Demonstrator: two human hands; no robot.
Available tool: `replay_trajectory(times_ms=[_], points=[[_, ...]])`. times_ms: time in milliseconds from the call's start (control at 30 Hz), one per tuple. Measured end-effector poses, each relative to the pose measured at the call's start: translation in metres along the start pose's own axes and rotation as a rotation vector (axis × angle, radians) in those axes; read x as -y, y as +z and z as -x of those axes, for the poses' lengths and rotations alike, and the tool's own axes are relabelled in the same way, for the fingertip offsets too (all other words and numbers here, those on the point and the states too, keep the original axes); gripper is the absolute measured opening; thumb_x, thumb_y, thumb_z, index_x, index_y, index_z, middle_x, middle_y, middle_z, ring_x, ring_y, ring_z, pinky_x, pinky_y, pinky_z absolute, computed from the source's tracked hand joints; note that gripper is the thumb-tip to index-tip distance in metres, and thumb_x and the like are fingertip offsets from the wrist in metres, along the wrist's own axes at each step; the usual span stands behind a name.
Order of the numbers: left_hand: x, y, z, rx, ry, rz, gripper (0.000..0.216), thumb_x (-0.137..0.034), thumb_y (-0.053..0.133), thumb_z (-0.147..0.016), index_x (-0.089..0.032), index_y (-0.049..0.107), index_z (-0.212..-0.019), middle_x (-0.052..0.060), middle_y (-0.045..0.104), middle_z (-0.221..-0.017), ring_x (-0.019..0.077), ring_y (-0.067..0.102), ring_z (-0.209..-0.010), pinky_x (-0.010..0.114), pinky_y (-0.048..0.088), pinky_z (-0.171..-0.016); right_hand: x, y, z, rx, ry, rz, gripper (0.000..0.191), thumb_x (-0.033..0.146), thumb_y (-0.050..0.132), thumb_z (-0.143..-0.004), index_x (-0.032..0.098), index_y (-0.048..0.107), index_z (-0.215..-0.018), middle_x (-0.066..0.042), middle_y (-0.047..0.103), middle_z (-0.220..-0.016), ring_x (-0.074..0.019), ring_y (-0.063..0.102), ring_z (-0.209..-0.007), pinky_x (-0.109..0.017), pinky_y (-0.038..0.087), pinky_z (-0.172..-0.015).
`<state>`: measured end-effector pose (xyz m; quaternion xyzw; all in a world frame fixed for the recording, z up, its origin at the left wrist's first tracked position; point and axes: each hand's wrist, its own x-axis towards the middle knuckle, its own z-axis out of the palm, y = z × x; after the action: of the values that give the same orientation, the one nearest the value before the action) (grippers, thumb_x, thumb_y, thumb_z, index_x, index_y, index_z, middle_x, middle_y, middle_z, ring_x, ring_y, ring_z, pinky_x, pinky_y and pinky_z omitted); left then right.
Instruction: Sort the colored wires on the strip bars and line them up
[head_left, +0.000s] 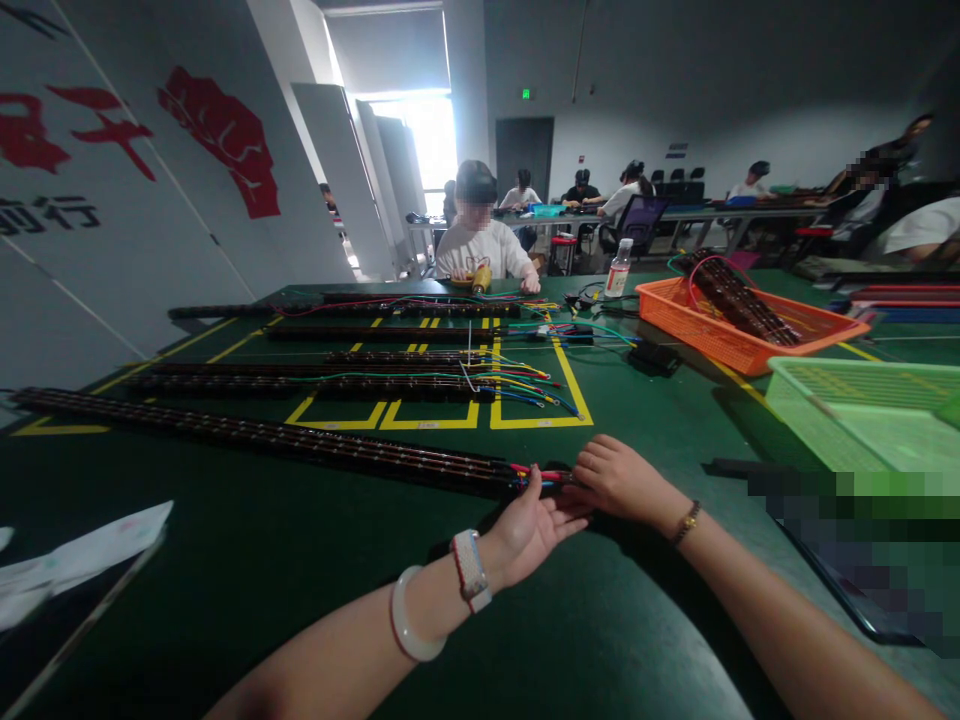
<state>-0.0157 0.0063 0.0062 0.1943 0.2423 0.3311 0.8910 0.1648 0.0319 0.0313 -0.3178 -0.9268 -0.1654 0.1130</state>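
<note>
A long dark bundle of bars (300, 440) lies slantwise over the near part of the table, with short coloured wires (553, 477) coming out of its right end. My left hand (529, 535) is turned palm up under these wires, its thumb laid over them and its fingers stretched to the right. Just beyond, my right hand (619, 478) has its fingers closed round the wire ends, close to the left fingertips. The wire tips are hidden inside the right hand.
More dark bundles (315, 384) with loose wires lie behind, across yellow taped boxes. On the right stand an orange basket (705, 335) holding a bundle, a green basket (832, 400) and a bottle (618, 270). A person (480, 235) sits across the green table (360, 560).
</note>
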Motion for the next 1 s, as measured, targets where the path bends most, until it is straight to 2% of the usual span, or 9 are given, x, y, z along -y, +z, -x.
replay_trajectory(times_ms=[100, 200, 367, 500, 600, 867, 933, 1000], points=[[0.0, -0.002, -0.001, 0.021, -0.012, -0.014, 0.061, -0.056, 0.028, -0.088, -0.004, 0.056, -0.105, 0.021, 0.059, -0.114, 0.025, 0.054, -0.113, 0.041, 0.031, -0.104, 0.001, 0.002, 0.0, -0.005, 0.043, -0.081, 0.032, 0.03, 0.043, -0.093, 0.017, 0.057, -0.068, -0.003, 0.055, -0.065, -0.0143, 0.044, -0.063, -0.03, 0.03, -0.067], [-0.001, -0.002, -0.001, 0.021, -0.02, -0.035, 0.069, -0.058, 0.026, -0.087, 0.0, 0.055, -0.109, 0.025, 0.057, -0.117, 0.0262, 0.053, -0.113, 0.04, 0.031, -0.105, 0.001, 0.006, 0.0, -0.022, 0.194, -0.273, 0.035, 0.035, 0.042, -0.093, 0.017, 0.057, -0.068, -0.003, 0.055, -0.066, -0.0141, 0.046, -0.065, -0.029, 0.032, -0.067], [-0.002, 0.0, 0.001, -0.004, -0.032, -0.044, 0.072, -0.06, 0.026, -0.087, 0.003, 0.056, -0.108, 0.027, 0.055, -0.12, 0.0267, 0.052, -0.114, 0.039, 0.031, -0.105, -0.002, 0.018, 0.0, 0.083, 0.532, -0.85, 0.041, 0.049, 0.045, -0.088, 0.017, 0.053, -0.065, 0.001, 0.051, -0.062, -0.0118, 0.046, -0.058, -0.024, 0.033, -0.055], [-0.002, 0.003, 0.002, -0.055, -0.007, -0.041, 0.064, -0.055, 0.03, -0.089, 0.001, 0.058, -0.104, 0.025, 0.057, -0.117, 0.0257, 0.054, -0.112, 0.039, 0.032, -0.105, -0.006, 0.03, 0.0, 0.112, 0.681, -1.193, 0.045, 0.058, 0.051, -0.081, 0.016, 0.051, -0.063, 0.004, 0.046, -0.056, -0.0097, 0.041, -0.052, -0.022, 0.031, -0.048], [-0.001, 0.003, 0.002, -0.053, 0.011, -0.031, 0.061, -0.052, 0.032, -0.09, 0.001, 0.059, -0.102, 0.026, 0.056, -0.118, 0.0257, 0.055, -0.112, 0.039, 0.033, -0.105, -0.009, 0.037, -0.005, 0.041, 0.748, -1.256, 0.046, 0.059, 0.053, -0.078, 0.015, 0.053, -0.064, 0.003, 0.047, -0.056, -0.0092, 0.04, -0.051, -0.022, 0.032, -0.048], [0.0, 0.001, 0.002, -0.035, 0.059, 0.015, 0.054, -0.05, 0.036, -0.089, -0.002, 0.06, -0.1, 0.022, 0.06, -0.113, 0.0271, 0.053, -0.114, 0.038, 0.036, -0.103, -0.015, 0.056, -0.027, -0.242, 0.83, -1.189, 0.042, 0.057, 0.056, -0.076, 0.016, 0.055, -0.067, 0.002, 0.051, -0.064, -0.0126, 0.045, -0.061, -0.024, 0.035, -0.056], [0.0, 0.001, 0.003, -0.026, 0.048, 0.019, 0.055, -0.05, 0.037, -0.089, -0.001, 0.06, -0.1, 0.022, 0.06, -0.112, 0.028, 0.052, -0.115, 0.037, 0.036, -0.103, -0.015, 0.058, -0.026, -0.234, 0.826, -1.128, 0.042, 0.057, 0.054, -0.078, 0.016, 0.055, -0.067, 0.002, 0.05, -0.063, -0.0126, 0.045, -0.061, -0.024, 0.035, -0.056], [0.0, 0.001, 0.003, -0.009, 0.037, 0.013, 0.057, -0.05, 0.035, -0.089, -0.001, 0.06, -0.101, 0.023, 0.058, -0.115, 0.0282, 0.05, -0.118, 0.036, 0.036, -0.103, -0.014, 0.056, -0.023, -0.171, 0.814, -1.071, 0.043, 0.057, 0.052, -0.079, 0.016, 0.054, -0.066, 0.002, 0.05, -0.061, -0.0122, 0.044, -0.059, -0.024, 0.033, -0.054]])
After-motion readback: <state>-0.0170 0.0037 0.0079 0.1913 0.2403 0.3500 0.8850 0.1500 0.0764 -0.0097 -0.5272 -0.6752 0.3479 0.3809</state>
